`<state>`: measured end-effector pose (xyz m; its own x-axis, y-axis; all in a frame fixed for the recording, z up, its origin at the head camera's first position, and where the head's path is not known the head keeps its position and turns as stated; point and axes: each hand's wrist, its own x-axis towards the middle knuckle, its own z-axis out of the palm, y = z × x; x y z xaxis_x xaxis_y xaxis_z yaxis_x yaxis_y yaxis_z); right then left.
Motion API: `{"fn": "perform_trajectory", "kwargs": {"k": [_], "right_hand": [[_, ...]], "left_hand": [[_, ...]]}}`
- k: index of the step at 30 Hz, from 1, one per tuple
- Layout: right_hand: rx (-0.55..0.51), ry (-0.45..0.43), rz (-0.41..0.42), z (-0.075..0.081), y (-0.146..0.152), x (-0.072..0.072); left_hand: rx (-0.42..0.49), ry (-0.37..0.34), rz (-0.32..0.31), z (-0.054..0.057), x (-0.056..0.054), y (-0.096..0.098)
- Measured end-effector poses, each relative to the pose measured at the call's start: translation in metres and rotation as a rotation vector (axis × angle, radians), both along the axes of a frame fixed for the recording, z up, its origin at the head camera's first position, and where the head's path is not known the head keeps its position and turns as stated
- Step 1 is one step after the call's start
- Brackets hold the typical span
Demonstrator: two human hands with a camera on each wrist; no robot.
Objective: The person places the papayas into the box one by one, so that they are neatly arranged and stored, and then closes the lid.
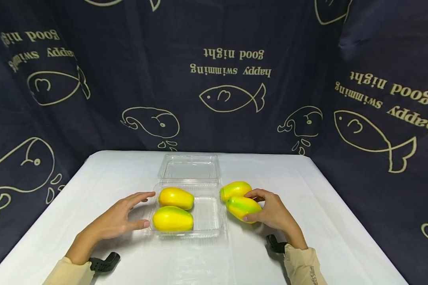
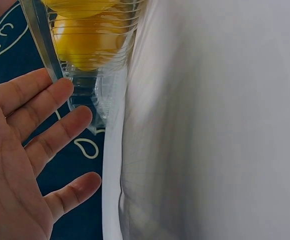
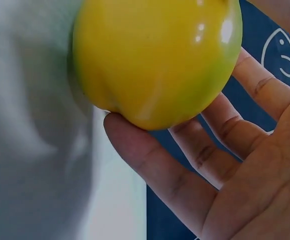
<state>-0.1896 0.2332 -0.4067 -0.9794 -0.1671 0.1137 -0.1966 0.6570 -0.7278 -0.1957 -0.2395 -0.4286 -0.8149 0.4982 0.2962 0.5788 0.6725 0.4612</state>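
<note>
Two yellow-green papayas, a far one (image 1: 176, 198) and a near one (image 1: 172, 219), lie in the left half of a clear plastic clamshell box (image 1: 207, 231). My left hand (image 1: 115, 217) is spread beside the box's left wall; in the left wrist view its fingertips (image 2: 62, 89) are close to the box, and whether they touch it I cannot tell. To the right of the box, my right hand (image 1: 272, 209) grips the right end of another papaya (image 1: 242, 206) between thumb and fingers. Just behind that one sits a further papaya (image 1: 235, 190), partly covered by it.
The box's lid (image 1: 190, 168) lies folded back on the far side. A white cloth (image 1: 128, 168) covers the table, and a dark curtain with fish drawings (image 1: 232, 130) rises behind it. Black wrist bands (image 1: 105, 263) sit at both sleeves.
</note>
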Motion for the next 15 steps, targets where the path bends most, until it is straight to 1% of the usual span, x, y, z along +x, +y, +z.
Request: {"fn": "perform_trajectory", "kwargs": {"k": [5, 11, 15], "right_hand": [[0.008, 0.023, 0.01, 0.004, -0.002, -0.002], [0.021, 0.039, 0.004, 0.014, -0.003, -0.004], [0.035, 0.043, 0.002, 0.019, -0.003, -0.006]], "left_hand": [[0.005, -0.003, 0.004, -0.001, 0.0, 0.0], [0.004, -0.03, 0.012, 0.0, 0.0, 0.0], [0.006, -0.023, 0.012, 0.001, 0.0, 0.0]]}}
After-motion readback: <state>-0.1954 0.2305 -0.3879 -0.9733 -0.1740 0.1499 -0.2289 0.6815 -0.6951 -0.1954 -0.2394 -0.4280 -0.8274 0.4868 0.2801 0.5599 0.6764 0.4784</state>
